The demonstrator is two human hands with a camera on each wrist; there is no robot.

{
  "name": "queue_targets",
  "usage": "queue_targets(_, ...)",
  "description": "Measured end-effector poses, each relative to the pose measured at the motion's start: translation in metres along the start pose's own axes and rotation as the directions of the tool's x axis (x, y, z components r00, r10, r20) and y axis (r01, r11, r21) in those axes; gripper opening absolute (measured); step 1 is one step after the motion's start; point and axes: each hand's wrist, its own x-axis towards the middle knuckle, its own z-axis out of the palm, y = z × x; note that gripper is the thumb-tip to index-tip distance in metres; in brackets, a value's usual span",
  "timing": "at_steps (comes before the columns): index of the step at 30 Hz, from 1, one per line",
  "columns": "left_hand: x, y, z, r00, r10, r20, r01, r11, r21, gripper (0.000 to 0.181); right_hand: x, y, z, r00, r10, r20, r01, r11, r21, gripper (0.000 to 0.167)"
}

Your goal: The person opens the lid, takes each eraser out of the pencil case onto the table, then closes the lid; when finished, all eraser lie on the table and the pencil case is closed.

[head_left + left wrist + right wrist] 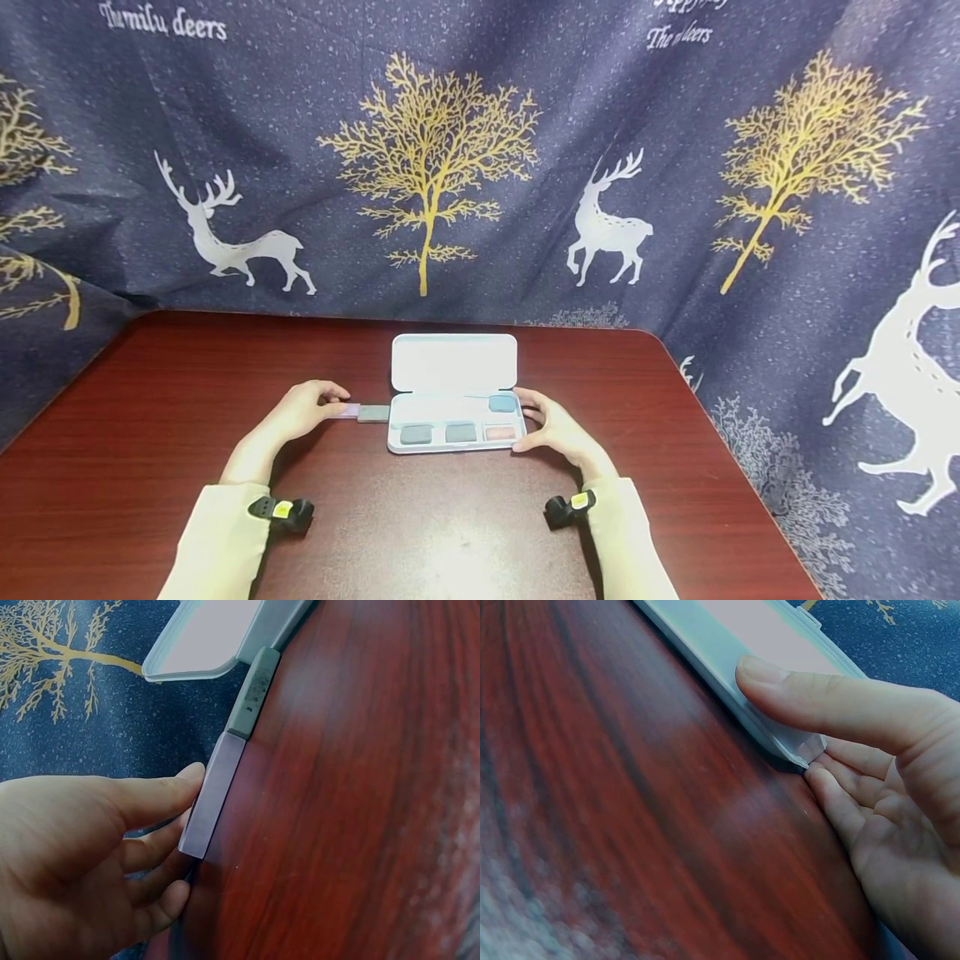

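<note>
A white hinged case point(457, 448) lies on the table with its lid point(454, 363) raised at the back. Inside are a blue block point(502, 403) at upper right, and two grey-green blocks point(416, 433) and a pinkish block point(500, 432) along the front. My left hand point(303, 410) pinches a flat lilac block point(214, 799) between thumb and fingers. Its far end meets a grey-green block point(255, 694) that lies in line with it, against the case's left side. My right hand point(553, 429) grips the case's right end, thumb at the front corner, fingers behind.
The dark red wooden table point(187, 375) extends around the case on every side. A blue cloth point(510, 250) printed with deer and trees hangs behind the table's back edge and down the right side. Each wrist carries a black strap-on camera point(291, 514).
</note>
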Motion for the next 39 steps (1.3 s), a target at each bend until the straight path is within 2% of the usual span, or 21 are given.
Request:
queue_targets(5, 0.001, 0.005, 0.001, 0.998, 0.02, -0.056, -0.021, 1.0, -0.02, 0.018, 0.0, 0.0, 0.0, 1.0, 0.002, 0.001, -0.002, 1.0, -0.007, 0.09)
queue_targets(11, 0.008, 0.018, 0.01, 0.985, 0.058, -0.162, -0.061, 0.998, -0.018, 0.012, 0.001, 0.002, -0.001, 1.0, -0.007, 0.003, 0.007, 1.0, -0.01, 0.09)
queue_targets(18, 0.018, 0.038, 0.026, 0.978, 0.103, -0.181, -0.111, 0.993, -0.035, 0.011, 0.001, 0.005, -0.002, 1.0, 0.016, -0.003, -0.016, 1.0, -0.024, 0.091)
queue_targets(22, 0.022, 0.05, 0.035, 0.979, 0.117, -0.166, -0.125, 0.992, -0.037, 0.01, 0.001, 0.003, -0.002, 1.0, 0.014, 0.002, -0.014, 1.0, -0.022, 0.091)
queue_targets(27, 0.026, 0.065, 0.045, 0.983, 0.147, -0.111, -0.152, 0.987, -0.043, 0.011, 0.001, 0.002, -0.001, 1.0, 0.012, 0.004, -0.012, 1.0, -0.02, 0.091)
queue_targets(31, 0.031, 0.08, 0.053, 0.986, 0.148, -0.071, -0.152, 0.986, -0.06, 0.012, 0.001, 0.001, 0.0, 1.0, -0.001, 0.006, 0.001, 1.0, -0.014, 0.09)
queue_targets(39, 0.039, 0.11, 0.073, 0.984, 0.18, -0.001, -0.179, 0.98, -0.081, 0.012, 0.0, -0.001, -0.001, 1.0, 0.016, 0.014, -0.016, 1.0, -0.002, 0.09)
